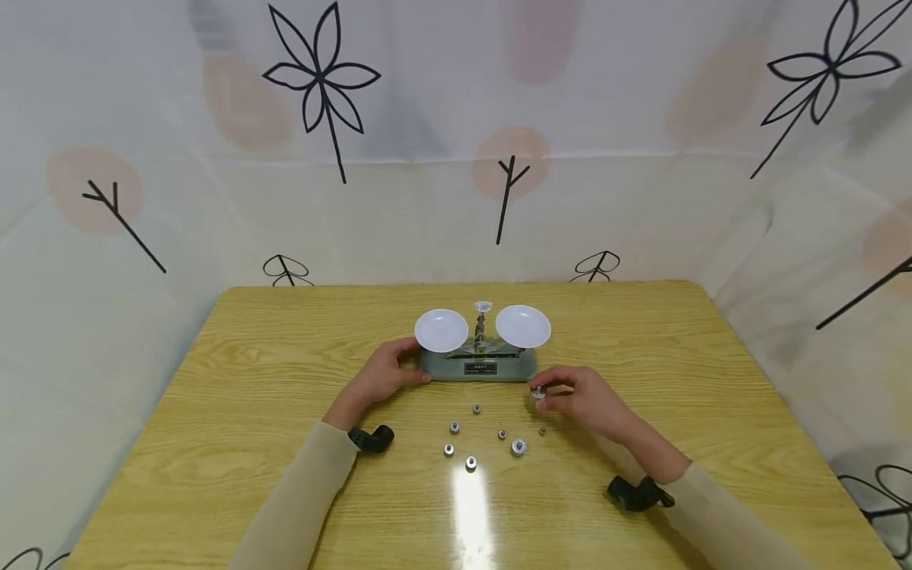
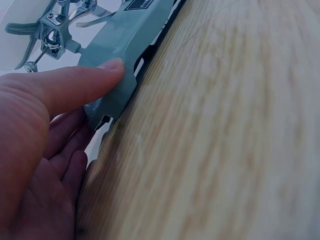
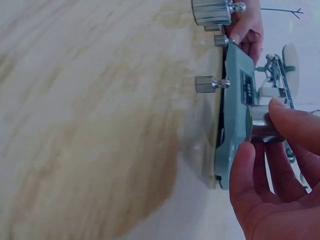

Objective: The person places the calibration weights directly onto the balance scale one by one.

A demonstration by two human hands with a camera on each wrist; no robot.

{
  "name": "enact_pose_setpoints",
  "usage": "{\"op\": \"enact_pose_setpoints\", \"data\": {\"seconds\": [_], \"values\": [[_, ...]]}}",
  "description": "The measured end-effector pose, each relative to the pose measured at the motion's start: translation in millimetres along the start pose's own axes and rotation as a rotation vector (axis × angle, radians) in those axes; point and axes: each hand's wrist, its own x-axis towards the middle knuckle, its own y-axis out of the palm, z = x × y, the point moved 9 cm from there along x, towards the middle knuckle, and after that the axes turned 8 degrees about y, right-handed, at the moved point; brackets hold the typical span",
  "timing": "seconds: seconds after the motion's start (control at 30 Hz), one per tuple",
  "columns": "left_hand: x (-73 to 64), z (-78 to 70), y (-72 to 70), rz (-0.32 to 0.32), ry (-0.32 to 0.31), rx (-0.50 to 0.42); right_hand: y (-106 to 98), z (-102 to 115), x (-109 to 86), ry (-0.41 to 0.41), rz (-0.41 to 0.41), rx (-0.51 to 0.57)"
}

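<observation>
A balance scale [image 1: 479, 366] with a grey-green base and two white pans stands toward the back of the table. At its left end my left hand [image 1: 385, 370] grips the base, thumb [image 2: 107, 72] on the front face and the fingers behind. My right hand [image 1: 580, 400] pinches a large cylindrical metal weight [image 3: 263, 123] between thumb and fingers, beside the base's right front corner. In the right wrist view the weight is held sideways to the camera, above the table. Both pans, the left pan [image 1: 442, 330] and the right pan [image 1: 523, 326], hold nothing.
Several smaller knobbed metal weights stand in front of the scale, among them a larger one [image 1: 518, 447] and a tiny one [image 1: 542, 431] nearest my right hand. The wooden table [image 1: 285, 340] ends at a patterned cloth backdrop [image 1: 413, 222].
</observation>
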Motion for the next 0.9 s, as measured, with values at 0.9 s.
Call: {"op": "enact_pose_setpoints", "data": {"seconds": [0.9], "values": [[3.4, 38.3, 2.1, -0.023, -0.010, -0.008, -38, 50, -0.7, -0.085, -0.077, -0.048]]}}
